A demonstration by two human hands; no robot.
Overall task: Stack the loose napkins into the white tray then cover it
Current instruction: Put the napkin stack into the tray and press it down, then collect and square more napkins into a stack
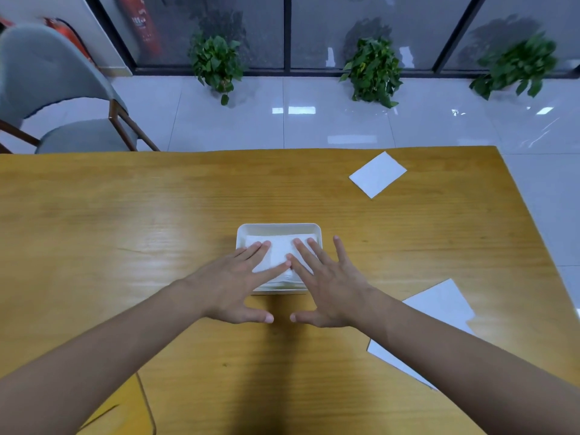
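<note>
Pressing flat on the napkin stack [280, 251] inside the white tray [278, 227] at mid-table: left hand [232, 284] and right hand [329, 287], fingers straight and spread, gripping nothing. Lying loose near the wooden table's [125, 230] far right corner, one folded napkin [378, 174]. Partly hidden beneath the right forearm [439, 356], a larger white sheet [442, 304].

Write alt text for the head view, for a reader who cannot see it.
The left hand and right hand rest flat on napkins in a white tray on a wooden table. A loose napkin lies far right; a larger white sheet lies near right.
</note>
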